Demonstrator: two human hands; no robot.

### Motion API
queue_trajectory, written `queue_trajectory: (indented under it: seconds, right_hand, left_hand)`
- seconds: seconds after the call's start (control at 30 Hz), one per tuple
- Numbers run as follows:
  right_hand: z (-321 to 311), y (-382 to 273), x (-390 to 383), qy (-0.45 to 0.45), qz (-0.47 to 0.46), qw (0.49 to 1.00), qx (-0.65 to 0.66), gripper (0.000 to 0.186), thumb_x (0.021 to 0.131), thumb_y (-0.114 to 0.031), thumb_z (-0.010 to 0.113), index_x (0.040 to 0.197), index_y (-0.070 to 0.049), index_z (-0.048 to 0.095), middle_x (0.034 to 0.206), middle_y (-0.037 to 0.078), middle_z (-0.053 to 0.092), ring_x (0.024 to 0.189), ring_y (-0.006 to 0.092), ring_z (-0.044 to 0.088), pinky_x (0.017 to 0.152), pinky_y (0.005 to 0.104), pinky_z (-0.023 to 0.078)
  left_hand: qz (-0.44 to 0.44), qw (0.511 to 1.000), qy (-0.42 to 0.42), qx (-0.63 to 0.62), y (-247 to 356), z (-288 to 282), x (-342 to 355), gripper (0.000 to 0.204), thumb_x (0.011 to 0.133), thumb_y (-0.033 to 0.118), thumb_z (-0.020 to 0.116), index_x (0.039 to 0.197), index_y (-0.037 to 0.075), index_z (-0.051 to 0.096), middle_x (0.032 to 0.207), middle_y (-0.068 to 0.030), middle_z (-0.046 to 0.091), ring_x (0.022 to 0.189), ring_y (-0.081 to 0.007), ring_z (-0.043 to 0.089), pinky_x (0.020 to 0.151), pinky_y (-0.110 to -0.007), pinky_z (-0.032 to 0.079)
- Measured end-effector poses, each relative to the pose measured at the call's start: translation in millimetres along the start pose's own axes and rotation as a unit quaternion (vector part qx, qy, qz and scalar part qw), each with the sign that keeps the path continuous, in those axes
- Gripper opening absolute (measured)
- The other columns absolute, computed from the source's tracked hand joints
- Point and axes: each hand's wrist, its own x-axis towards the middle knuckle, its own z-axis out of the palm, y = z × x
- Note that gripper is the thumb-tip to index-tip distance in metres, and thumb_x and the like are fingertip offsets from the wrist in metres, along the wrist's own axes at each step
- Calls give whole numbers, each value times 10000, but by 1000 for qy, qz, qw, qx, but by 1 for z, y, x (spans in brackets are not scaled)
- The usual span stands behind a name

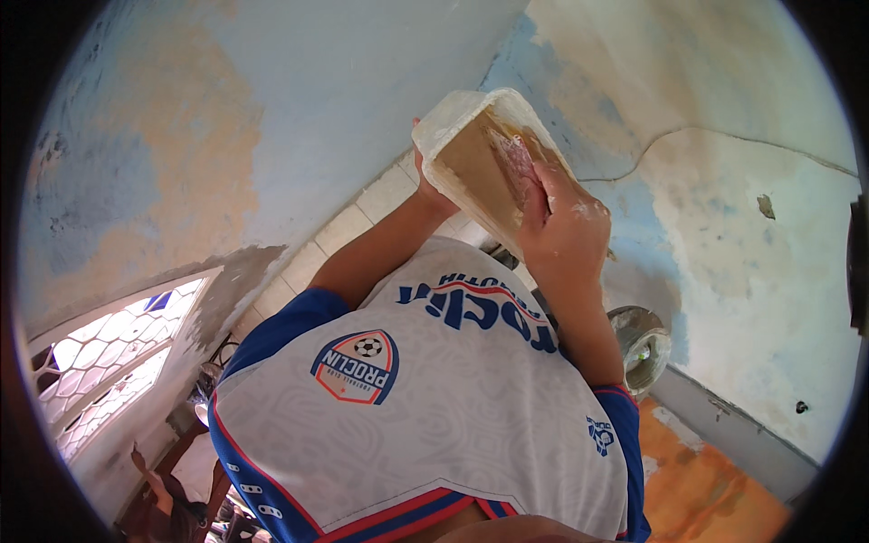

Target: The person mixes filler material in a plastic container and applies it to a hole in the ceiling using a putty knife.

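Held up in front of my chest is a white, rectangular plastic tub [451,116], tilted, its inside coated with light-brown putty. My left hand [436,192] grips its left side from outside and below; most of those fingers are hidden behind the wall. Over the tub's opening, my right hand [572,222] is closed around a pinkish-red scraper [516,161], smeared with whitish putty. Its working end points into the tub, close to the inner wall. White smears mark the right hand's knuckles.
Patchy blue, cream and bare walls [615,118] meet in a corner ahead. A thin cable [715,134] crosses the right wall. Below my right arm stands a round bucket [641,348] near an orange floor patch [701,480]. A grilled window [118,353] and another person [167,493] are at lower left.
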Motion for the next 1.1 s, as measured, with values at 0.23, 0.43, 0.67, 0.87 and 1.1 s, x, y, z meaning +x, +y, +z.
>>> queue_trajectory:
  seconds: [0.23,0.43,0.67,0.87,1.1]
  right_hand:
    - [16,2,1,25,-44,997,-52,204,883,-125,685,1067,-62,745,995,209,741,798,397,717,723,479,565]
    - [20,3,1,5,8,999,-52,212,889,-121,683,1077,-50,747,1000,206,741,847,403,716,770,476,563]
    - [22,-3,1,51,-35,998,-12,229,898,-124,672,1102,-50,745,966,205,740,808,412,708,739,485,564]
    - [21,-11,6,-12,16,999,-41,253,909,-126,656,1140,-67,742,950,207,737,790,411,708,749,491,563]
    - [8,-5,2,32,-27,998,-40,273,897,-104,650,1151,-78,747,872,190,731,784,407,698,737,487,556]
  left_hand:
    - [-22,1000,-5,-1,3,-14,2,967,910,864,297,1581,172,375,1597,-130,406,1443,-364,408,1216,-537,302]
    - [9,997,-39,64,0,1,0,944,928,844,288,1580,168,376,1587,-121,421,1440,-346,417,1216,-525,312]
    - [14,998,40,54,-3,5,-1,931,929,837,304,1557,158,411,1560,-113,455,1416,-325,453,1199,-511,350]
    - [-20,1000,2,18,-9,-9,1,925,928,830,313,1549,153,422,1546,-100,473,1414,-317,457,1193,-502,366]
    - [-26,999,15,41,-13,0,1,937,917,840,311,1543,153,434,1544,-108,477,1411,-327,457,1198,-508,354]
